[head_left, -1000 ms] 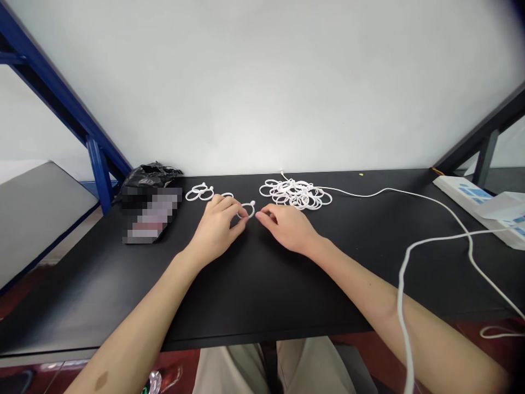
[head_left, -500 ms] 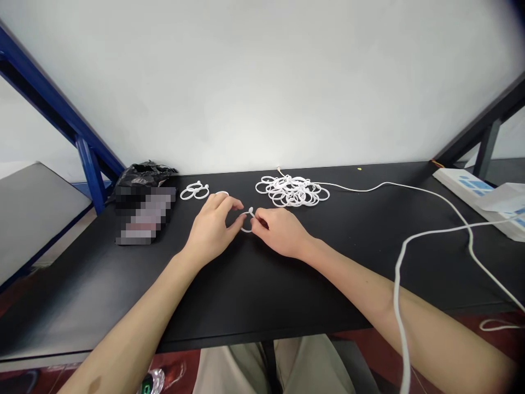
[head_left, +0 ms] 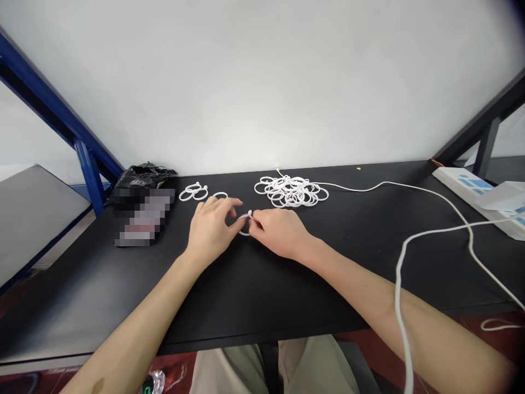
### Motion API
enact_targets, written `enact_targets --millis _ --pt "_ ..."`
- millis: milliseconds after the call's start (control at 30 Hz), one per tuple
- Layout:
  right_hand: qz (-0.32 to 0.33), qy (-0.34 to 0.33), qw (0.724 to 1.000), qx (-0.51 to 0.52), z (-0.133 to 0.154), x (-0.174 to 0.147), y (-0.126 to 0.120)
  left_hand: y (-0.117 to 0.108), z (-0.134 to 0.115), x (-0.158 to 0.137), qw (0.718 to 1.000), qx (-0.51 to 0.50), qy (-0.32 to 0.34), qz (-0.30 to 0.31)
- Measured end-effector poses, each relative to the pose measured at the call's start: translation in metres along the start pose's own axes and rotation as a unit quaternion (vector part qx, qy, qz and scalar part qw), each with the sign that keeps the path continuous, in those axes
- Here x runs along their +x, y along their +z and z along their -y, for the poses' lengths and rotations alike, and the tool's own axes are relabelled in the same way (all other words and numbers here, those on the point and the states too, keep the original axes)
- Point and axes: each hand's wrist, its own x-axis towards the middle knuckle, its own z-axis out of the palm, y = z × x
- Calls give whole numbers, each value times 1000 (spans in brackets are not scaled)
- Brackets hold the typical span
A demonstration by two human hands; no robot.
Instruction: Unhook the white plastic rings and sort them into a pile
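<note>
A thin white ring with a small ball (head_left: 250, 212) is between my two hands, just above or on the black table. My right hand (head_left: 279, 231) is closed, thumb and fingertips pinching the ring near its ball. On the other side, my left hand (head_left: 213, 225) has its thumb against the ring, with the index finger lifted apart from it. The ring is partly hidden by both hands. Behind my left hand lies another white ring (head_left: 220, 195), half covered by the fingers. Farther left a few linked or overlapping white rings (head_left: 193, 191) lie together.
A heap of white rings (head_left: 292, 191) lies at the back of the black table (head_left: 262, 295). A white cable (head_left: 400, 273) loops across the right side and over my right forearm. A black plastic bag (head_left: 143, 176) sits left; a white and blue box (head_left: 471, 189) sits right.
Both hands stay nearly in place. The ring between them has tilted or shifted slightly left, with my right hand still pinching it.
</note>
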Motion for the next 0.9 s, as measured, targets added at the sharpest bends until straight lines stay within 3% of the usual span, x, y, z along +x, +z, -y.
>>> enact_targets --millis 133,200,367,500,567,667,767,900 --pt "-30 47 998 14 5 2 -2 2 1 8 988 -85 -132 -9" --pt "-43 60 997 20 5 2 -2 3 4 12 983 -90 -161 -16" --pt "-73 96 992 42 -14 5 -4 8 23 12 996 0 -84 -12" --pt "-104 205 973 6 -48 13 -14 9 43 8 984 142 -103 8" --pt "-80 258 963 -21 -63 17 -18 9 48 7 980 173 -96 24" --pt "-58 285 956 -28 -76 20 -21 8 49 6 983 166 -72 20" --pt "-77 280 956 -37 -76 19 -22 7 44 5 991 124 -50 12" --pt "-116 218 969 -26 -59 13 -21 3 29 2 998 51 10 24"
